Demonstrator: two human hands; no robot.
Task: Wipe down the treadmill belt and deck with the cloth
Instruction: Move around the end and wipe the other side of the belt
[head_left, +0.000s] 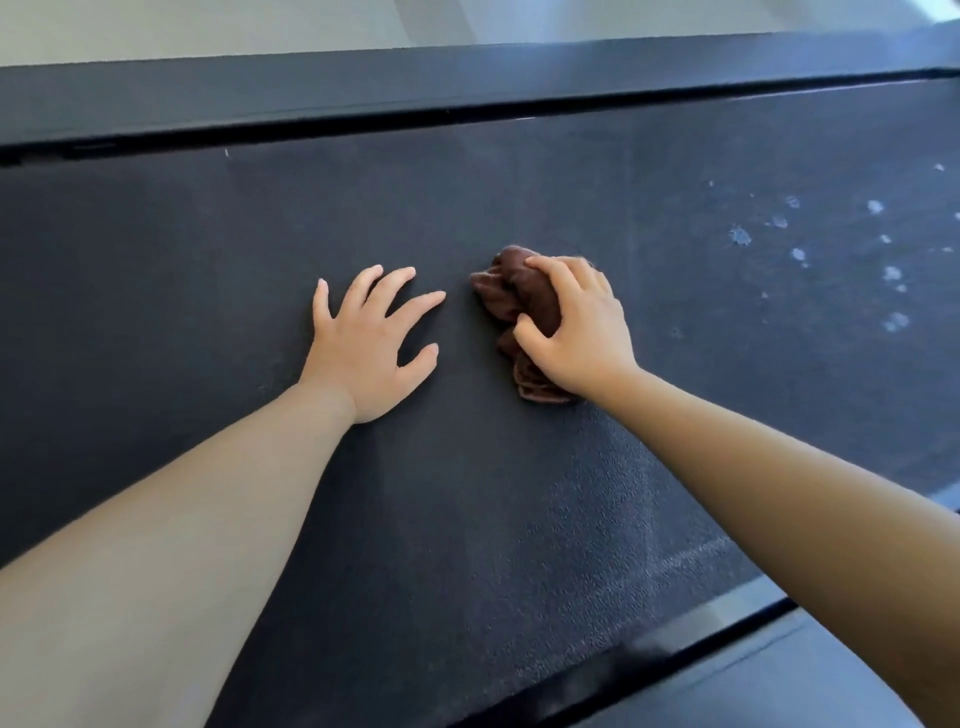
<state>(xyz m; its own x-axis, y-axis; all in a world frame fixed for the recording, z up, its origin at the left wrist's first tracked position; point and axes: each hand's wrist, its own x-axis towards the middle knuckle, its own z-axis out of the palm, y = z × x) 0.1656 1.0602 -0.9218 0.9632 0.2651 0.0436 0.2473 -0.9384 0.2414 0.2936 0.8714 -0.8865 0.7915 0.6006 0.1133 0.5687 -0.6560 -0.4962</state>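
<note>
The dark textured treadmill belt (197, 270) fills most of the head view. My right hand (576, 327) presses a bunched brown cloth (514, 301) onto the middle of the belt, fingers closed over it. My left hand (369, 343) lies flat on the belt just left of the cloth, fingers spread, holding nothing. Pale dusty smudges (831, 249) dot the belt at the right. The far deck side rail (311, 98) runs along the top; the near deck rail (769, 670) shows at the bottom right.
A narrow black gap (467, 117) separates the belt from the far rail. Beyond that rail lies a light grey floor (208, 26).
</note>
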